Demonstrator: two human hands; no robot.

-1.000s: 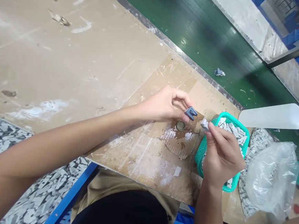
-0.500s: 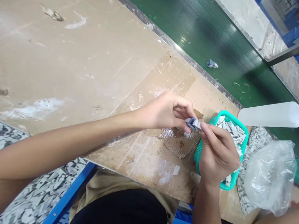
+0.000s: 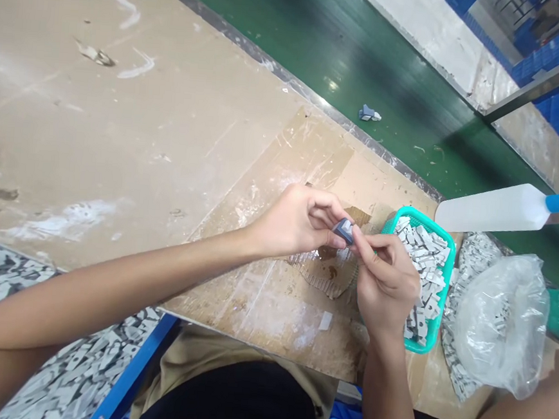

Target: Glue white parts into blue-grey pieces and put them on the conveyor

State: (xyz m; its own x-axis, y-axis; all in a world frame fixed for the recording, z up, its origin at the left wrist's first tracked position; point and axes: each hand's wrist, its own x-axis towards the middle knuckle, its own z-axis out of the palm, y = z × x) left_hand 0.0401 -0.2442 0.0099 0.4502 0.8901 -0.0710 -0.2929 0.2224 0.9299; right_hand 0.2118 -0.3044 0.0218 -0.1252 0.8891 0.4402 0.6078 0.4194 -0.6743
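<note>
Grey part (image 3: 343, 231) between left hand (image 3: 298, 222), right hand (image 3: 384, 282)

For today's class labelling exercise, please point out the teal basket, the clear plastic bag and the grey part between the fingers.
Teal basket (image 3: 421, 222), head view, top rim.
Clear plastic bag (image 3: 500, 324), head view, middle.
Grey part (image 3: 343, 231), head view, exposed face.

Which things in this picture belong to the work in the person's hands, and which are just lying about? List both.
In the work:
left hand
right hand
blue-grey plastic part
teal basket of pale grey parts

Lying about, it seems:
stray part on the green surface
white plastic bottle
clear plastic bag
</note>
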